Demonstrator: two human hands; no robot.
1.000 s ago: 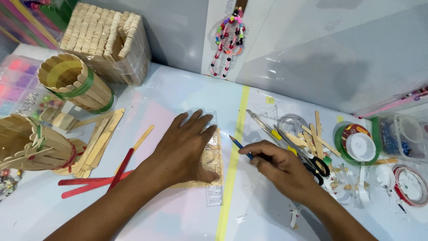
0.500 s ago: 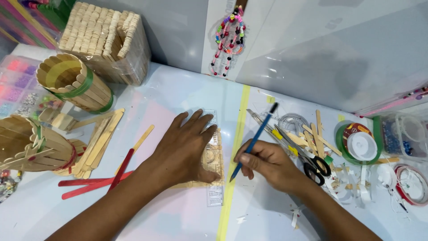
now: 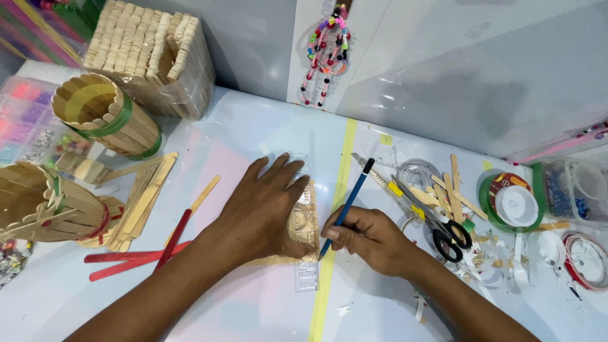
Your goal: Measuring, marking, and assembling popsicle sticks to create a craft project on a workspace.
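My left hand [image 3: 263, 209] lies flat, fingers spread, pressing a clear plastic ruler [image 3: 307, 272] onto a panel of wooden craft sticks [image 3: 303, 221] in the middle of the table. My right hand [image 3: 370, 237] grips a blue pencil [image 3: 348, 202] with a black end. The pencil tip touches the right edge of the ruler and panel, near its lower end. Most of the panel is hidden under my left hand.
Two stick-built cups [image 3: 104, 114] [image 3: 44, 202] stand at the left, with loose plain sticks [image 3: 142, 199] and red sticks [image 3: 136, 259]. A stick box [image 3: 152, 57] sits at the back. Black-handled scissors [image 3: 437, 225], tape rolls [image 3: 513, 199] and scraps lie at the right. Yellow tape [image 3: 339, 190] runs down the table.
My right hand lifted the blue pencil from lying low and brought it upright to the ruler's right edge. It moved slightly down along that edge. My left hand stayed on the ruler.
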